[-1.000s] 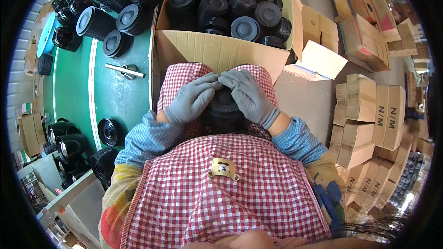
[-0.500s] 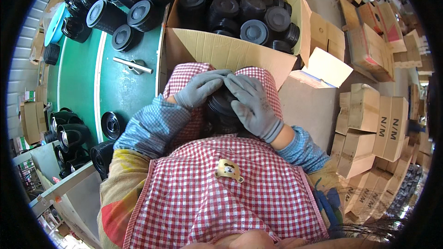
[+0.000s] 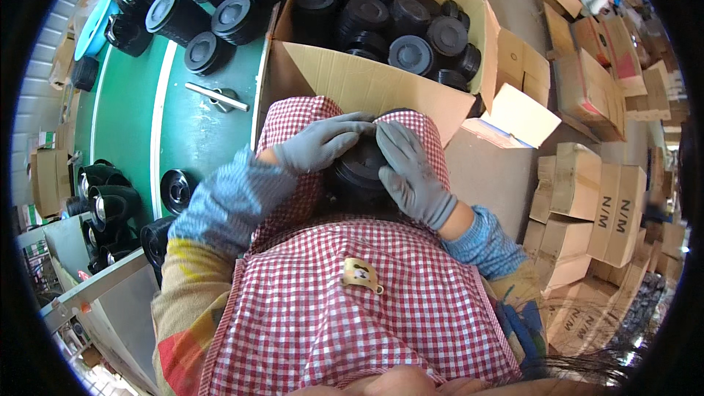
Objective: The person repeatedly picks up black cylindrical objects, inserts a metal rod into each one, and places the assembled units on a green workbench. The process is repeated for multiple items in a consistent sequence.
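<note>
Between my knees sits a round black lid (image 3: 362,169), its ringed top facing up, with dark material below it that I cannot make out. My left hand (image 3: 320,145), in a grey glove, lies over the lid's far left edge with its fingers stretched out. From the right, my right hand (image 3: 415,176), gloved alike, rests flat along the lid's right side, its thumb apart from the straight fingers. The fingertips of both hands come close together at the far rim. What lies under the palms is hidden.
Ahead stands an open cardboard box (image 3: 367,73) holding several black round lids (image 3: 411,54). The green table (image 3: 192,132) at left bears stacked black lids (image 3: 207,51), a metal-tube tool (image 3: 217,95) and black jug-like parts (image 3: 114,205). Closed cartons (image 3: 579,183) are piled at right.
My hands have drawn slightly apart, and more of the black lid's top shows between them. The view has shifted a little.
</note>
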A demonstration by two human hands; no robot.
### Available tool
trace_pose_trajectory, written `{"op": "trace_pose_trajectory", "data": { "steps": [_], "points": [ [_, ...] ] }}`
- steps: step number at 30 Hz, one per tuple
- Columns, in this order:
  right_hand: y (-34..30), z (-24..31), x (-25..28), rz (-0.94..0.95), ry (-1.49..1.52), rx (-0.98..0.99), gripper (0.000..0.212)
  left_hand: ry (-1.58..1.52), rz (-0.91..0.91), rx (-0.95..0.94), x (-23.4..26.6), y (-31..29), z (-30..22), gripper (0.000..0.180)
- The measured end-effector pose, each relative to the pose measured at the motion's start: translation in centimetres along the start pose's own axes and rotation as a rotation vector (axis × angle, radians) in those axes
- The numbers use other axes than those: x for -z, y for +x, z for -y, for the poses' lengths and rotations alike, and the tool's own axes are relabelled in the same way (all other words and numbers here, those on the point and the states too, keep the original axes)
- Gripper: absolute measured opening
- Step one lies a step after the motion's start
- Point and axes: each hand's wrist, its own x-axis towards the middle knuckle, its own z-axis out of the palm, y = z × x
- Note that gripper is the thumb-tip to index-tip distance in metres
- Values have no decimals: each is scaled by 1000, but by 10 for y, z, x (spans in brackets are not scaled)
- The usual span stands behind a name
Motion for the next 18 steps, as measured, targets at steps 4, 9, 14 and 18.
{"op": "trace_pose_trajectory", "data": {
  "steps": [4,9,14,18],
  "points": [
    [13,-32,17,61,55,5,95,-359,126,417,14,31,-20,41],
    [48,-48,28,287,-160,301,99,-227,125,151,1,63,23,32],
    [66,-2,10,313,-181,348,76,-487,208,100,-10,99,138,44],
    [63,-56,57,381,-196,355,93,102,277,362,28,89,6,43]
  ]
}}
